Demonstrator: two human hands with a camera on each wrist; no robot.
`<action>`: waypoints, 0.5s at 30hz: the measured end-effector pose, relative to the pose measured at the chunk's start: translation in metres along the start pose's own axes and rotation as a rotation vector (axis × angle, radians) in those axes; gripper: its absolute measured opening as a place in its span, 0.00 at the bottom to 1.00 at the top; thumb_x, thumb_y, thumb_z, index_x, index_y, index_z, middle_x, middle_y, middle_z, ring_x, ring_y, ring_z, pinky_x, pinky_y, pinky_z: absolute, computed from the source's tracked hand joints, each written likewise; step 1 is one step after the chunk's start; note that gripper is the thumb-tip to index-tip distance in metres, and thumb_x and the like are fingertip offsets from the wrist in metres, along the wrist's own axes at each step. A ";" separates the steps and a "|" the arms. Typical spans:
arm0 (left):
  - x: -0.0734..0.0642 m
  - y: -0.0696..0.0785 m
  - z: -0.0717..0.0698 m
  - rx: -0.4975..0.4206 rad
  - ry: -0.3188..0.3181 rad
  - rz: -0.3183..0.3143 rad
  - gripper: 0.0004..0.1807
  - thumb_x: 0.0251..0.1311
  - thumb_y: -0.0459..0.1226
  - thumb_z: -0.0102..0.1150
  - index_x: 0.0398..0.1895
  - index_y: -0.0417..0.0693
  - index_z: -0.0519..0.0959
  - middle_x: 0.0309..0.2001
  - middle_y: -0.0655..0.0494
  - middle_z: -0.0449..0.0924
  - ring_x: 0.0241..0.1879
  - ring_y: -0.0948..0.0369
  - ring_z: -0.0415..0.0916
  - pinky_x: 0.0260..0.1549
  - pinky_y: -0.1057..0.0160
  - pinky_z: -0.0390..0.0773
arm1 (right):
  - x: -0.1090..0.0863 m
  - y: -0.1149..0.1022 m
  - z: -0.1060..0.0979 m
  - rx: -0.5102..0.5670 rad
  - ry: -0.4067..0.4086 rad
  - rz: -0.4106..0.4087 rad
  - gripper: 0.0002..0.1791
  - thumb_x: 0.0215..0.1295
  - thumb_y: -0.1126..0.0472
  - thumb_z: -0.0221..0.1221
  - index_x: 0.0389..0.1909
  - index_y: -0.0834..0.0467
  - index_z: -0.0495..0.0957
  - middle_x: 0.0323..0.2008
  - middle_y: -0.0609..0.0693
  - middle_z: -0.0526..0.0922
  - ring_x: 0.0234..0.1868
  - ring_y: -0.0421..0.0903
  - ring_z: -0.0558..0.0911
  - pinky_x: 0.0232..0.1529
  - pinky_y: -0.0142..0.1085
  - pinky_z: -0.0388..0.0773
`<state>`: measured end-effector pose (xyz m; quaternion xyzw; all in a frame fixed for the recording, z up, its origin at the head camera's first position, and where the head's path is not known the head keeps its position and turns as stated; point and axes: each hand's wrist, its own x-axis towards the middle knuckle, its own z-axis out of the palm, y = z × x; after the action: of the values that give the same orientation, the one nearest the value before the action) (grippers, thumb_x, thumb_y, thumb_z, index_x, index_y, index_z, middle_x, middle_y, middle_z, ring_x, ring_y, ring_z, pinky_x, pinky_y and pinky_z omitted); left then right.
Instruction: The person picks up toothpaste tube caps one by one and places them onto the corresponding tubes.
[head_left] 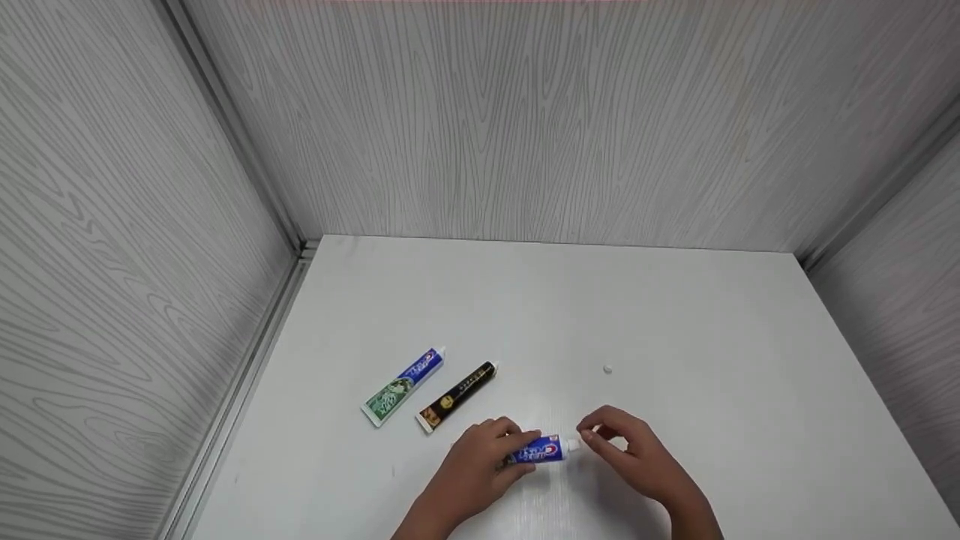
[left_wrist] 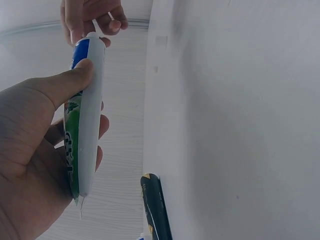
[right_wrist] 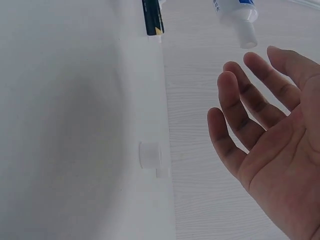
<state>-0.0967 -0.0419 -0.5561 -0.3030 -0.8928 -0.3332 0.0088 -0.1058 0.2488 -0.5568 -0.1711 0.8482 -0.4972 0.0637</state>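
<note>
My left hand [head_left: 480, 463] grips a blue and green toothpaste tube [head_left: 541, 449], thumb on one side and fingers round the other. Its white tip [right_wrist: 247, 36] points right, toward my right hand [head_left: 630, 452]. That hand holds nothing; its fingers are loosely bent, with the thumb and forefinger [right_wrist: 262, 67] just short of the tip in the right wrist view. On the table beyond my left hand lie a black toothpaste tube [head_left: 459, 395] and another blue and green toothpaste tube [head_left: 403, 386], side by side and slanted.
A small white cap [head_left: 607, 369] sits on the white table [head_left: 555, 300] beyond my right hand; it also shows as a pale cylinder in the right wrist view. Wood-patterned panels [head_left: 480, 127] stand at the back and along both sides.
</note>
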 end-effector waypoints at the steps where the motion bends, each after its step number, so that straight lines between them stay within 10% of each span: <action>1: 0.000 0.000 0.000 0.002 0.002 0.002 0.23 0.68 0.51 0.70 0.66 0.65 0.84 0.47 0.65 0.85 0.42 0.70 0.76 0.44 0.66 0.78 | 0.000 0.000 0.000 -0.001 0.003 -0.013 0.05 0.80 0.54 0.61 0.47 0.42 0.84 0.47 0.53 0.88 0.47 0.40 0.84 0.53 0.35 0.82; 8: -0.001 -0.001 0.000 0.012 0.005 0.008 0.23 0.69 0.52 0.69 0.66 0.65 0.84 0.47 0.65 0.85 0.41 0.70 0.75 0.43 0.66 0.77 | -0.003 -0.001 0.000 -0.006 -0.010 -0.112 0.18 0.68 0.71 0.67 0.50 0.46 0.83 0.48 0.55 0.86 0.42 0.43 0.85 0.48 0.40 0.85; 15: -0.001 -0.001 -0.001 0.011 0.003 0.006 0.23 0.69 0.53 0.68 0.66 0.67 0.84 0.47 0.65 0.85 0.41 0.70 0.75 0.44 0.66 0.78 | -0.003 -0.004 0.002 -0.024 -0.021 -0.088 0.16 0.64 0.67 0.72 0.50 0.51 0.84 0.47 0.46 0.86 0.40 0.42 0.84 0.47 0.42 0.85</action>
<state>-0.0961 -0.0438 -0.5557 -0.3050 -0.8937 -0.3287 0.0129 -0.1019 0.2465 -0.5540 -0.2144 0.8451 -0.4874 0.0487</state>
